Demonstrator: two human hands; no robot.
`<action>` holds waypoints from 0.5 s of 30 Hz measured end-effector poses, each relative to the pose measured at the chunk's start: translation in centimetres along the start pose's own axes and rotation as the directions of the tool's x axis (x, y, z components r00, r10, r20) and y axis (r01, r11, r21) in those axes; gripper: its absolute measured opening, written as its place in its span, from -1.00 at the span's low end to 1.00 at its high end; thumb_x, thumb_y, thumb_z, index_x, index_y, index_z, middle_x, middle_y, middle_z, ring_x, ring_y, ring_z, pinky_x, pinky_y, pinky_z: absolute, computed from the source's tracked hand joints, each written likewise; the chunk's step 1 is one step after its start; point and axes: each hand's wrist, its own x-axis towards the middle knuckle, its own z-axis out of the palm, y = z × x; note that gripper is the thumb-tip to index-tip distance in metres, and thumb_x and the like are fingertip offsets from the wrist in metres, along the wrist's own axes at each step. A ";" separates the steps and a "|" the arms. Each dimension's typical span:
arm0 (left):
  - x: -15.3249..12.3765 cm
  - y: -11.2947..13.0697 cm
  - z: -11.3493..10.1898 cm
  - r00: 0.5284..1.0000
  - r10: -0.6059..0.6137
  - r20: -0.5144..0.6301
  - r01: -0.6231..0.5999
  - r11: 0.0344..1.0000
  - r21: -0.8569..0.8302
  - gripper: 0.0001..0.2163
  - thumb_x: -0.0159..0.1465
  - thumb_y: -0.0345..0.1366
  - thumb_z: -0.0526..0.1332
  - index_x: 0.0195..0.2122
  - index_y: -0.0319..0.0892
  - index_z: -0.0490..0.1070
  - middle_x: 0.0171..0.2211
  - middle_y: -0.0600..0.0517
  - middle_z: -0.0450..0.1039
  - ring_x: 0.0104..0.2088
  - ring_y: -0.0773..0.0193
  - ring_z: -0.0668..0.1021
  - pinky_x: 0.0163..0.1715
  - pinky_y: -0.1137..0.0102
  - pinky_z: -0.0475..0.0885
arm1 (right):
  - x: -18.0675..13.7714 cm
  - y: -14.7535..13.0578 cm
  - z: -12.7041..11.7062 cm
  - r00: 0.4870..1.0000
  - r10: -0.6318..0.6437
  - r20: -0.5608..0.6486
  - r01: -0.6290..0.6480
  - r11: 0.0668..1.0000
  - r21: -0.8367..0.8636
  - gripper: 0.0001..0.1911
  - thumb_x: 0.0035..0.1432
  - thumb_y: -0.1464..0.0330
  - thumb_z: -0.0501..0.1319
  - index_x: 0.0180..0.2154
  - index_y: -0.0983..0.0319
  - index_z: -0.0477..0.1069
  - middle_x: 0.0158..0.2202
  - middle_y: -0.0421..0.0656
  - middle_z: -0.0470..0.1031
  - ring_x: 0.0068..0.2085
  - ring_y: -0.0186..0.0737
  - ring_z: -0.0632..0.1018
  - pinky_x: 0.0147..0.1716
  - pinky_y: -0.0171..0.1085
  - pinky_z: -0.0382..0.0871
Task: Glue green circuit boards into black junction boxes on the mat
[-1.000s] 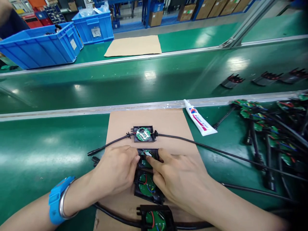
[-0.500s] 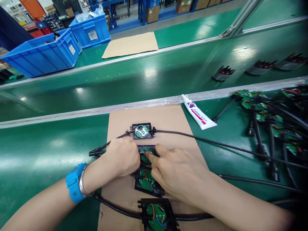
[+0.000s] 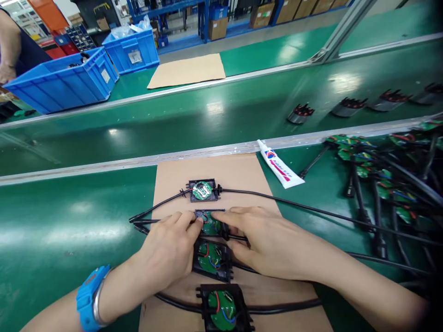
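Curling at the left end of an open black plastic housing [image 3: 209,210], mid-frame, the left hand [image 3: 169,244] faces the arched right hand [image 3: 261,237], thumb apart; whether either pinches, I cannot tell. Uneven pressing could tilt the round green circuit board [image 3: 212,226]; snagging the black cable [image 3: 238,238] could drag it. Counted: two blue plastic bins [image 3: 64,87] upper left, four such housings, one white tube [image 3: 282,169] rightward, four dark metal cylinders [image 3: 300,114] upper right.

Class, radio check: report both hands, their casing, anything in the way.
Left hand at left edge of second-farthest casing. Right hand at its right side. Green board inside. Neighbouring casing close on near side; no obstruction seen.
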 end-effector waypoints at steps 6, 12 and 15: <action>1.0 -0.4 0.0 0.991 0.116 -0.068 -0.127 0.975 -0.182 -0.79 0.28 -0.48 0.04 -0.16 -0.27 0.44 -0.17 -0.10 0.43 -0.17 0.12 0.45 -0.14 0.20 0.46 | -0.9 0.0 -0.4 0.994 0.108 -0.013 -0.107 0.994 0.013 -0.89 0.07 0.46 0.13 -0.28 0.21 0.30 -0.41 -0.20 0.43 -0.38 -0.24 0.44 -0.42 -0.31 0.20; 0.6 -0.6 1.5 0.982 0.166 -0.086 -0.182 0.956 -0.231 -0.78 0.32 -0.53 0.00 -0.17 -0.27 0.43 -0.08 -0.09 0.44 -0.07 0.14 0.46 -0.04 0.24 0.40 | -0.9 -0.4 0.0 0.996 0.090 -0.008 -0.090 0.996 0.001 -0.80 0.19 0.46 0.05 -0.49 0.20 0.23 -0.57 -0.26 0.31 -0.53 -0.34 0.32 -0.53 -0.34 0.11; 0.5 -0.5 1.8 0.987 0.152 -0.059 -0.162 0.954 -0.253 -0.78 0.30 -0.55 0.00 -0.18 -0.27 0.41 -0.08 -0.10 0.45 -0.06 0.12 0.46 -0.04 0.23 0.40 | -0.9 0.2 0.9 0.999 -0.044 -0.029 0.045 0.998 0.044 -0.84 0.19 0.50 0.04 -0.43 0.22 0.26 -0.52 -0.25 0.33 -0.49 -0.35 0.33 -0.51 -0.36 0.17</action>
